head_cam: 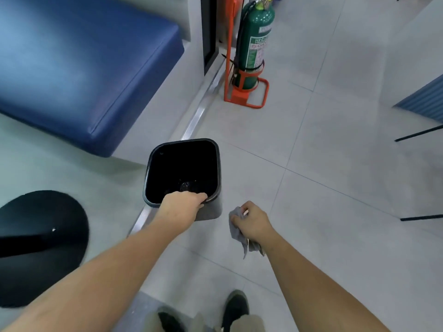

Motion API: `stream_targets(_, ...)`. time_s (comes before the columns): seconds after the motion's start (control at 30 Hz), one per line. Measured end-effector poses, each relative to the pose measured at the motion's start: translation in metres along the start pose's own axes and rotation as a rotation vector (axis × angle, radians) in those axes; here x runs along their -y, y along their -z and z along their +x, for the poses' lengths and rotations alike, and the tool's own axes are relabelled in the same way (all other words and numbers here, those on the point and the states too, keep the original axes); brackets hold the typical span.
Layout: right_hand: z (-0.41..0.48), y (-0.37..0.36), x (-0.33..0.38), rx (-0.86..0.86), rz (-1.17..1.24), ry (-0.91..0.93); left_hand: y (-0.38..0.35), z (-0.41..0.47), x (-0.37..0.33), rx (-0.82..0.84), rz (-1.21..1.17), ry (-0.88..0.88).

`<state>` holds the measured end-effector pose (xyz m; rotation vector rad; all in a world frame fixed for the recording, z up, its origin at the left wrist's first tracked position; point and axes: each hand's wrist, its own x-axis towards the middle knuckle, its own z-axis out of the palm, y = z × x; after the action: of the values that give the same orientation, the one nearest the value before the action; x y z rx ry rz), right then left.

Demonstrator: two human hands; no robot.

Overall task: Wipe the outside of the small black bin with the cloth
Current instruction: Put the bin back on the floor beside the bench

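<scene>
The small black bin (pixel 183 171) stands upright on the grey tiled floor (pixel 335 188), its mouth facing straight up toward the camera and its long axis vertical. The opening is a rounded square with a thin, smooth rim; the walls look like hard, matte plastic. Something small and shiny lies at the bottom inside; what it is cannot be told.

The left hand (pixel 182 204) is closed on the near rim of the bin, fingers hooked over the edge into the inside, the back of the hand upward. The right hand (pixel 251 222) is just to the right of the bin and apart from it, clenched around a grey cloth (pixel 236 232). The cloth is soft and crumpled, with a loose end hanging below the fist. It does not touch the bin.

Behind the bin and to its left is a blue padded bench (pixel 84 68) with a smooth, slightly glossy cover and a stitched seam along its edge. A metal strip (pixel 196 116) in the floor runs from behind the bin and passes under it. Well behind the bin, to the right, a green fire extinguisher (pixel 254 44) stands upright in an orange metal stand (pixel 244 92). To the left of the bin lies a round, flat black base (pixel 43 248). Nearer than the bin, two dark shoes (pixel 236 307) show at the bottom edge.
</scene>
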<state>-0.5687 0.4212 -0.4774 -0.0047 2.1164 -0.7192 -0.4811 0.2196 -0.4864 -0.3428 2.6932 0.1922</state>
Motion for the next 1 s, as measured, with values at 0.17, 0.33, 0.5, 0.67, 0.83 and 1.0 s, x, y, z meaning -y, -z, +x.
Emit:
stream_targets(0.17,0.054,-0.033,-0.037,0.015,0.029,-0.037,-0.076,0.036,0.007,0.075,0.141,-0.054)
stream_targets(0.33,0.095,-0.055,-0.066,0.044,-0.06,-0.022,-0.125,0.063,0.014,0.087,0.254,-0.17)
stream_targets(0.5,0.127,-0.07,-0.093,0.037,-0.13,-0.034,-0.163,0.082,0.022,0.001,0.34,-0.256)
stream_targets(0.67,0.15,-0.077,-0.107,0.038,-0.111,-0.029,-0.196,0.106,0.025,-0.011,0.367,-0.278)
stream_targets(0.83,0.163,-0.081,-0.109,0.021,-0.048,-0.014,-0.214,0.121,0.025,-0.118,0.264,-0.277)
stream_targets(1.0,0.159,-0.077,-0.088,0.055,0.068,-0.017,-0.21,0.135,0.015,-0.107,0.281,-0.188)
